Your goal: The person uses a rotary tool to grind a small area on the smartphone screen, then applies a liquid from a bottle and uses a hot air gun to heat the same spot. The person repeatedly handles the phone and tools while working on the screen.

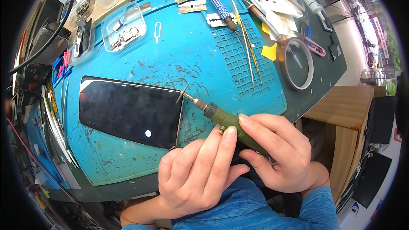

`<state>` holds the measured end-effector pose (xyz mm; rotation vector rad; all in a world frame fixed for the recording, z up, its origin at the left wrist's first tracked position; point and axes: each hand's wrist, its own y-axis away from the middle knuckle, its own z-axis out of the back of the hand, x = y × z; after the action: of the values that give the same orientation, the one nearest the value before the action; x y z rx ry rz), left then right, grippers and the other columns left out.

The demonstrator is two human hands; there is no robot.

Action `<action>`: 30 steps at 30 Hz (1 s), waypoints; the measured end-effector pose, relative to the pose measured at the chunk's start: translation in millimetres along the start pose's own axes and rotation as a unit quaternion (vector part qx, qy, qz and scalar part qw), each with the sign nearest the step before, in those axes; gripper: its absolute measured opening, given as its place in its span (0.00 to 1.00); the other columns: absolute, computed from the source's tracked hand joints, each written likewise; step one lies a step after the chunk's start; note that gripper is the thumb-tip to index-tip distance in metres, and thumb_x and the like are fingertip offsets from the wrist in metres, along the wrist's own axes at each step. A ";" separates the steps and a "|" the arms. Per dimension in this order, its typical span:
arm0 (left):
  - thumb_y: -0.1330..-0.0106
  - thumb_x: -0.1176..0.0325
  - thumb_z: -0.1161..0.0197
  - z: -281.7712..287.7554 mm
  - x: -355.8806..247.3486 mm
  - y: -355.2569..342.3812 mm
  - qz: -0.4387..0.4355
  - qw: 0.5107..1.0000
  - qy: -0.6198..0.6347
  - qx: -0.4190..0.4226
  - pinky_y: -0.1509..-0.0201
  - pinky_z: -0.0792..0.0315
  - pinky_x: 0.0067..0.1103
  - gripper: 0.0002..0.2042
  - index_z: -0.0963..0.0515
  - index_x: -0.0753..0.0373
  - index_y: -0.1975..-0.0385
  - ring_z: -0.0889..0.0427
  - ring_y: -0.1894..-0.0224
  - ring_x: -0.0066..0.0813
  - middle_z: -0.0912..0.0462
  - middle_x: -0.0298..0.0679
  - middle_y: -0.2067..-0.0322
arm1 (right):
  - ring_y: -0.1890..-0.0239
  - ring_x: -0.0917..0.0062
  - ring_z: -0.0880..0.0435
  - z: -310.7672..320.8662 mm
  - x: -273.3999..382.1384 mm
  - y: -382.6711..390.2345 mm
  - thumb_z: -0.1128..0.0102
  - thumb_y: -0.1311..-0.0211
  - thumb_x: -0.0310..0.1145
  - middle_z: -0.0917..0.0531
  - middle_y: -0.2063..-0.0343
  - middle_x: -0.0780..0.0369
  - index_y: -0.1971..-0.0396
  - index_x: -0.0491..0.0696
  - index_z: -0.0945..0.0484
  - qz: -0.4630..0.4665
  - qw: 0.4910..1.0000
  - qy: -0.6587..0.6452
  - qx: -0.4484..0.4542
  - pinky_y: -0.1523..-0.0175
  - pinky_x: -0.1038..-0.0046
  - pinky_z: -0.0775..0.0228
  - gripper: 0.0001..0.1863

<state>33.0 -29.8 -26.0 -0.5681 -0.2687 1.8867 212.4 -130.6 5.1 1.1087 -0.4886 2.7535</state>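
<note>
Between my two hands is a slim green rotary tool (226,119) with a dark collar. Its metal shaft ends in a thin curved piece that sits over the upper right corner of a black phone screen (128,113); I cannot tell if the two touch. My right hand (279,153) grips the tool's body from the right. From below, my left hand (198,168) has its fingertips pressed on the tool near a small brass knob (222,129). The screen lies glossy side up on a scratched blue work mat (128,166).
Clear plastic boxes (142,17) with small parts stand at the back left, near a SIM pin (157,33). Razor blades (192,7), a blue-handled screwdriver (215,2) and tweezers (243,38) lie at the back. Right of the mat is a tape roll (310,73).
</note>
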 end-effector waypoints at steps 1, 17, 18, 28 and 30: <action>0.25 0.44 0.34 -0.1 -0.1 0.3 -0.001 1.000 -0.003 0.001 0.51 0.28 0.28 0.31 0.17 0.70 0.41 0.15 0.55 0.35 0.10 0.45 0.51 | 0.57 0.64 0.10 -0.6 -0.1 0.1 0.23 0.49 0.21 0.13 0.52 0.55 0.42 0.40 0.14 0.001 1.000 0.001 -0.002 0.55 0.69 0.15 0.29; 0.25 0.44 0.34 0.7 0.2 0.9 -0.007 1.000 -0.011 0.003 0.52 0.28 0.28 0.31 0.18 0.71 0.41 0.15 0.55 0.35 0.10 0.45 0.51 | 0.59 0.66 0.10 -2.1 -0.3 0.8 0.23 0.52 0.20 0.13 0.52 0.55 0.42 0.40 0.15 0.013 1.000 0.007 -0.007 0.58 0.70 0.16 0.31; 0.25 0.44 0.34 1.0 0.1 0.9 -0.008 1.000 -0.011 0.004 0.52 0.28 0.28 0.31 0.18 0.71 0.41 0.15 0.55 0.35 0.10 0.45 0.51 | 0.59 0.66 0.10 -2.1 -0.4 0.9 0.23 0.52 0.20 0.13 0.52 0.55 0.42 0.40 0.15 0.013 1.000 0.007 -0.008 0.58 0.70 0.16 0.31; 0.25 0.45 0.33 0.8 0.3 1.3 -0.007 1.000 -0.011 0.003 0.51 0.28 0.28 0.30 0.18 0.71 0.41 0.15 0.55 0.34 0.10 0.45 0.50 | 0.61 0.66 0.11 -2.9 -1.1 1.2 0.23 0.53 0.20 0.13 0.52 0.55 0.42 0.40 0.15 0.016 1.000 0.010 -0.012 0.59 0.70 0.16 0.31; 0.25 0.45 0.33 0.5 0.4 1.2 -0.008 1.000 -0.012 0.002 0.51 0.28 0.28 0.30 0.18 0.71 0.41 0.15 0.54 0.35 0.10 0.45 0.50 | 0.61 0.66 0.11 -3.4 -1.3 1.1 0.23 0.53 0.20 0.13 0.52 0.55 0.43 0.40 0.14 0.017 1.000 0.010 -0.015 0.59 0.70 0.16 0.31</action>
<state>31.6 -29.9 -26.2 -0.5397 -0.2847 1.8796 210.8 -130.5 1.7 1.0763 -0.5489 2.7734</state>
